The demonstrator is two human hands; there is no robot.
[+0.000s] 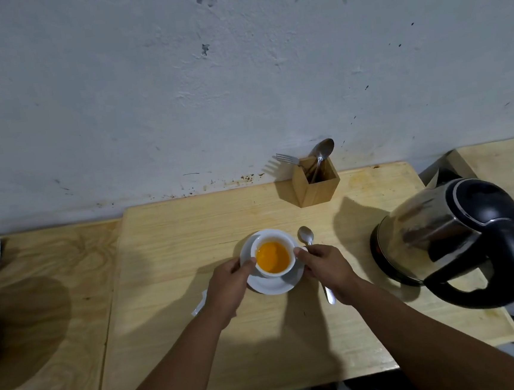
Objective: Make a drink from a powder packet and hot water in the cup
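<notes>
**Clerk A:** Item one: white cup [274, 257], glazed ceramic, filled near the brim with orange drink. It stands on a white saucer [274, 285] at the centre of the counter [190, 231].

**Clerk B:** Handling?

**Clerk A:** Rigid, brittle, smooth; likely slippery and probably hot. The liquid would slosh with any tilt. Best held by the saucer's rim at three and nine o'clock, kept level, since the cup sits loose on it.

**Clerk B:** Hands?

**Clerk A:** Left hand [228, 286] at nine o'clock, fingers curled, thumb touching the cup wall. Right hand [325, 266] at three o'clock, fingers half closed against the cup's side and the saucer edge. Neither is seen lifting it.

**Clerk B:** Surroundings?

**Clerk A:** Teaspoon [306, 237] just beside the saucer at two o'clock, handle passing under the right hand. White packet scrap [200, 304] at eight o'clock. Wooden cutlery holder [315, 183] at one o'clock, by the wall. Steel kettle [449, 240] at three o'clock, well apart.
</notes>
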